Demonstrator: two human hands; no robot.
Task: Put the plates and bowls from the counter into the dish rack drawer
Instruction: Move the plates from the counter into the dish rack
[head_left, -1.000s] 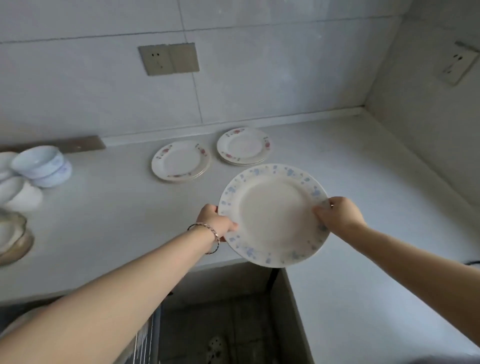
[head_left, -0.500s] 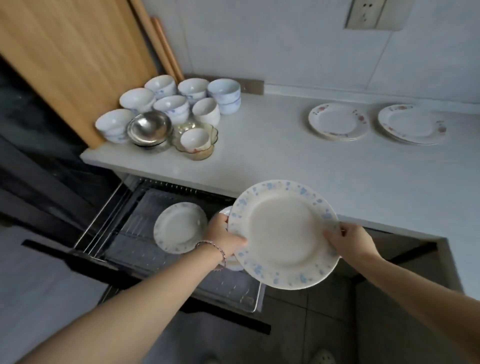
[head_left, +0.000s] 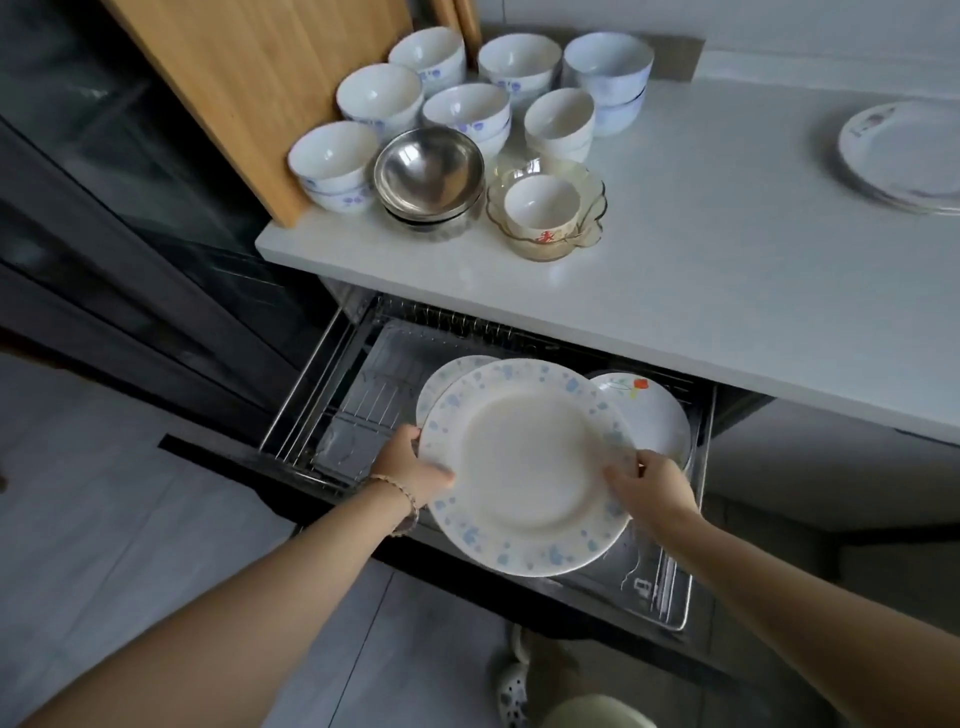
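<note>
Plate (head_left: 524, 465) between both grips, left hand (head_left: 410, 465), right hand (head_left: 652, 486) pinching opposite rims

small bowl (head_left: 542, 205): red mark on near outer wall, character-like; too blurred to read;
dish rack drawer (head_left: 670, 597): small pale outlined symbol on tray, front right; illegible;
overall: no text, number or brand can be read

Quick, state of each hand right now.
Left hand: grips the blue-speckled plate at its left rim.
Right hand: holds the same plate's right rim.
</note>
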